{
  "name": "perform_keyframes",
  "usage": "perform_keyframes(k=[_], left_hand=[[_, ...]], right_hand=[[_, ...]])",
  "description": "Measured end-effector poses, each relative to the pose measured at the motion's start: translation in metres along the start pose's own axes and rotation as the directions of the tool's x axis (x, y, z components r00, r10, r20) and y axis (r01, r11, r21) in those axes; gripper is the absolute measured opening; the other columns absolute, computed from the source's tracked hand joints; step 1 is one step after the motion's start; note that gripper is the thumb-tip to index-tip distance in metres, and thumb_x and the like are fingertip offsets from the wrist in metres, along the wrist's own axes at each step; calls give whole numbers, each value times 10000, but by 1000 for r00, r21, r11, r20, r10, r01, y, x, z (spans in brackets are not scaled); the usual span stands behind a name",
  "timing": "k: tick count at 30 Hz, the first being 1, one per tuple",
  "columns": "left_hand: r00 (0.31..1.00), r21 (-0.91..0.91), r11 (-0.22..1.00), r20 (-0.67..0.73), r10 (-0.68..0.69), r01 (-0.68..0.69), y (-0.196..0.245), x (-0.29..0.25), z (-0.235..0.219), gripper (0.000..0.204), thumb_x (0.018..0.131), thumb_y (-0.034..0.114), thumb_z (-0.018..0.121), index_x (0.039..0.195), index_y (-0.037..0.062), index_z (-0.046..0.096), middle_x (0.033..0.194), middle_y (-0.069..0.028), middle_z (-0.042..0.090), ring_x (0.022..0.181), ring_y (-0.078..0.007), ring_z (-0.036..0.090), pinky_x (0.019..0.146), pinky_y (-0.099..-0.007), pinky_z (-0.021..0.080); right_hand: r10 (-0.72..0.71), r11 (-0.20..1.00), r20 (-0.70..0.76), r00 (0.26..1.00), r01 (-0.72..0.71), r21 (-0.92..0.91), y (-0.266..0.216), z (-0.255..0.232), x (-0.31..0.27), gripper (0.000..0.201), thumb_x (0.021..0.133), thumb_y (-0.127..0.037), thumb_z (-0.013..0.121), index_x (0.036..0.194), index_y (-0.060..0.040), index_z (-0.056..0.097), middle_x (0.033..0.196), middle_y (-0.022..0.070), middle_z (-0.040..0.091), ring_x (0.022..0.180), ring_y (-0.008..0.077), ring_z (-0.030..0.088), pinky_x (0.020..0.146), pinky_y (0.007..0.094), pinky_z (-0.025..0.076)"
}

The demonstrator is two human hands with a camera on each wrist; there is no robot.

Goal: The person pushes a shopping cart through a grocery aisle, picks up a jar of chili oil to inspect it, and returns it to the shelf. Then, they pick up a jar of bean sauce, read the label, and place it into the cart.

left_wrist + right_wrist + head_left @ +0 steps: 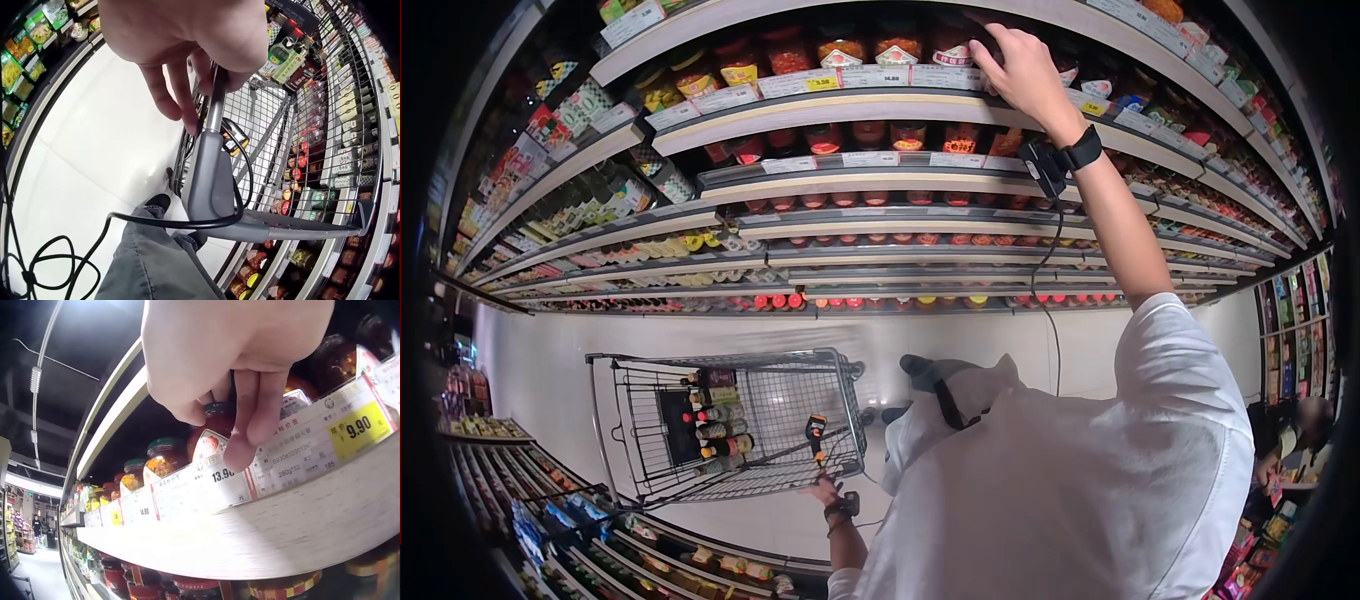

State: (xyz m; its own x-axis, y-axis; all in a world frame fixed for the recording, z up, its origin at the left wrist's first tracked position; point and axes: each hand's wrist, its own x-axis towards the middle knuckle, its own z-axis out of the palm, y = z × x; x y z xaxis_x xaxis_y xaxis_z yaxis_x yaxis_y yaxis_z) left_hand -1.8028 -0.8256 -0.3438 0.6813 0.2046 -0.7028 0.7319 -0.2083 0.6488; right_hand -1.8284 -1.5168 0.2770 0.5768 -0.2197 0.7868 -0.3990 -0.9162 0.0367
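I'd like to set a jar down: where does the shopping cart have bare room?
In the head view, the shopping cart has bare mesh between the bottles and the black-and-orange device. Crowding is at the bottles, which lie close together beside a black object.

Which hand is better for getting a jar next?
Probably the right hand: it's up at the shelf, fingers right by a jar. The left hand is low, holding the cart, farther from that jar.
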Motion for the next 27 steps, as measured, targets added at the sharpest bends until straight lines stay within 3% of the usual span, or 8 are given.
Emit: perform_keyframes(k=[2,3,6,11,16,18,22,27], left_hand=[[998,44,999,50,-21,19,3,7,-6,987,963,183,624,1532,182,-183,832,-57,569,670,-199,554,648,-438,582],[937,-7,995,339,-87,95,4,29,-18,988,977,201,604,1527,142,-214,810,-59,562,673,-206,562,647,-426,581],[991,21,998,120,-65,63,3,23,-5,978,984,242,611,1533,160,-195,824,-69,582,678,-219,590,646,-427,584],[995,5,999,97,-39,39,17,24,8,1149,957,177,630,1457,114,-402,846,-85,612,579,-188,592,458,-352,530],[999,41,998,2,51,-51,26,27,27,1121,950,134,627,1479,102,-361,804,-69,556,556,-164,508,441,-356,528],[998,68,997,55,24,-28,37,23,28,1168,942,201,647,1466,160,-396,1100,-161,628,691,-239,599,518,-366,569],[998,83,995,32,47,-49,52,24,36,1133,946,139,638,1472,92,-364,787,-88,537,464,-174,452,400,-353,494],[997,68,996,55,62,-66,59,29,31,1123,950,113,640,1458,85,-361,810,-109,566,464,-188,496,391,-356,492]], right_hand=[[-5,999,-19,1000,6,36,1,3,-1,336,935,-278,628,1078,24,667,858,237,689,830,409,678,760,478,554],[-29,1000,-38,999,29,3,2,5,0,339,928,-274,634,1085,25,670,842,236,688,815,413,678,746,477,558],[-17,999,-22,1000,16,-51,-1,3,0,355,927,-277,632,1113,23,666,865,241,690,830,414,681,757,481,561],[-20,998,-58,998,16,-66,-3,8,-3,382,933,-291,622,1162,14,649,923,242,691,845,430,677,767,494,563],[-64,990,-64,996,55,-128,1,12,-6,334,922,-236,640,1175,-18,636,1044,208,684,814,371,674,734,449,554],[-24,994,20,1000,26,-106,-4,0,-5,383,906,-261,655,1157,22,592,989,246,651,924,420,637,810,483,520],[-54,992,12,998,55,-112,-10,-4,-6,364,906,-254,652,1142,16,589,952,233,644,881,426,628,783,494,516],[-47,999,-36,998,46,-22,-35,-15,-29,545,899,-193,667,1390,-22,500,1417,269,502,1156,420,595,963,453,507]])
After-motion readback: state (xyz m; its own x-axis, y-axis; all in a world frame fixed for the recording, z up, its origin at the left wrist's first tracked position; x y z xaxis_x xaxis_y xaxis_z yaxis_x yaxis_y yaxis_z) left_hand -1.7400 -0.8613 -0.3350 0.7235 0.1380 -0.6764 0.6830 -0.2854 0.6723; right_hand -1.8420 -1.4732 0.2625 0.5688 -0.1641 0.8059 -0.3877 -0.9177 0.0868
